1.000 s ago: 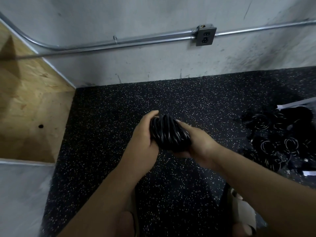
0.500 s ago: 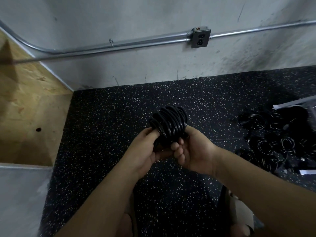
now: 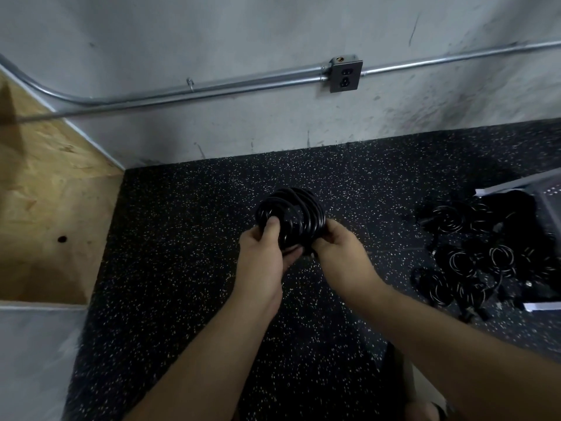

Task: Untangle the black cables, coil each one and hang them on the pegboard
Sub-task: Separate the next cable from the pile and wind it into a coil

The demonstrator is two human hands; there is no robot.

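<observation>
The thumb of the left hand (image 3: 261, 259) has been lifted onto the cable coil (image 3: 299, 212) since before. It is held mid-view — gripped from 7 o'clock by that hand, from 5 by the right hand (image 3: 343, 253). Other cables (image 3: 467, 262) are heaped at 3 o'clock.

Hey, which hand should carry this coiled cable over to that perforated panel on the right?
Right, probably. Both hands grip the coiled cable, but the right hand is nearer the perforated panel; the left hand would have to reach across.
</observation>
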